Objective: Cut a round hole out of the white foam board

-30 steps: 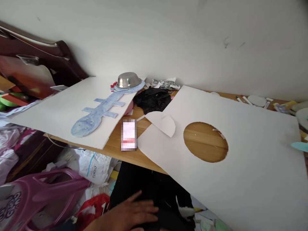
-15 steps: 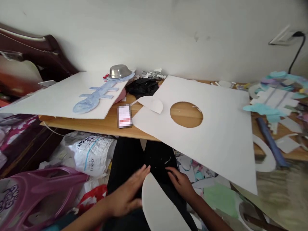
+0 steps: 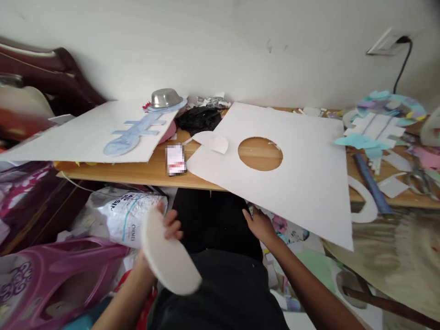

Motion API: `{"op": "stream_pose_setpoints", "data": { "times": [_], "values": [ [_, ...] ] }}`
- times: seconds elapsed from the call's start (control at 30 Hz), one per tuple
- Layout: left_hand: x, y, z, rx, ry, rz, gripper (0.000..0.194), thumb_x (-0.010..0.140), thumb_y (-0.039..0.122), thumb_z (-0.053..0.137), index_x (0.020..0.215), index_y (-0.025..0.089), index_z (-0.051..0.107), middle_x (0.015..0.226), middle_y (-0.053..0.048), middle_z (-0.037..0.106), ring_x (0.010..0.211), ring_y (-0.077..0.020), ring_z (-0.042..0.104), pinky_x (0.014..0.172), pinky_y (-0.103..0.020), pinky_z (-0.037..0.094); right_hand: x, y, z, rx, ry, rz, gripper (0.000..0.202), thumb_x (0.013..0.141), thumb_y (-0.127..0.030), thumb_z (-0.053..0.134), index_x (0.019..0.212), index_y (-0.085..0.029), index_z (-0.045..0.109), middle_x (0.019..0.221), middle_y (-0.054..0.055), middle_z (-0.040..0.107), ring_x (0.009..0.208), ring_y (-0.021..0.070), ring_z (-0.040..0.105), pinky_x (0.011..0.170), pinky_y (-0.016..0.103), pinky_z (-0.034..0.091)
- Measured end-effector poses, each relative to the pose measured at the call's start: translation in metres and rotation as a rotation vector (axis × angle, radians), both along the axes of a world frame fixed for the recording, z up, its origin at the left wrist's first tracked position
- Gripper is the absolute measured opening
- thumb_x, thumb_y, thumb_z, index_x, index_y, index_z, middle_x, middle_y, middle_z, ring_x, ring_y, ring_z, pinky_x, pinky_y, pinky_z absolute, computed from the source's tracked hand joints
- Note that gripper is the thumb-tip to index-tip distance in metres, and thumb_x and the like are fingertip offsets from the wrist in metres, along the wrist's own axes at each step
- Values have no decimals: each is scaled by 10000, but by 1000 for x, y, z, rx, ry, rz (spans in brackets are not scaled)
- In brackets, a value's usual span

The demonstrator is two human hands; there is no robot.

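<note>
Plain pale wall (image 3: 213, 50) behind a light-brown wooden counter (image 3: 103, 173); one smooth white half-round sheet (image 3: 172, 263), off the counter, above the black-clad lap (image 3: 213, 229), left hand (image 3: 169, 224) closed around its upper end; right hand (image 3: 260, 224) loosely spread beside the thigh, nothing visible in it; one large white board with oval hole (image 3: 312, 183), its near corner overhanging the counter; risks, as judged: half-round sheet slipping or bending, being gripped at one end only; board tipping, should the right forearm knock the overhang.
</note>
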State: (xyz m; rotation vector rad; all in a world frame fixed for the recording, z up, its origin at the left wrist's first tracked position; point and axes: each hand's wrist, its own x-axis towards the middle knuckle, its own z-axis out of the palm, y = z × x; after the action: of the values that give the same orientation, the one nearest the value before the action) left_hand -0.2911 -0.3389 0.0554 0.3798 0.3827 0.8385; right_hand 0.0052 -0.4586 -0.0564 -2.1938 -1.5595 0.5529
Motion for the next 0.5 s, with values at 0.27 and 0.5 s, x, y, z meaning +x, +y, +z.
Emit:
{"op": "stream_pose_setpoints", "data": {
  "times": [0.27, 0.5],
  "values": [
    [-113, 23, -50, 27, -15, 44, 496, 980, 156, 249, 1336, 251, 581, 517, 88, 214, 298, -63, 138, 330, -197, 245, -79, 74, 35, 72, 298, 1243, 428, 1029, -448, 408, 1452, -435, 473, 1509, -47, 520, 1524, 191, 262, 1242, 541, -17],
    [-92, -9, -68, 191, -59, -350, 462, 997, 359, 346, 1417, 291, 526, 570, 43, 427, 336, -75, 356, 404, -218, 386, -132, 103, 26, 1, 175, 739, 778, 937, -606, 510, 1584, -253, 262, 1659, 120, 202, 1547, 354, 131, 1191, 663, 122]
  ]
}}
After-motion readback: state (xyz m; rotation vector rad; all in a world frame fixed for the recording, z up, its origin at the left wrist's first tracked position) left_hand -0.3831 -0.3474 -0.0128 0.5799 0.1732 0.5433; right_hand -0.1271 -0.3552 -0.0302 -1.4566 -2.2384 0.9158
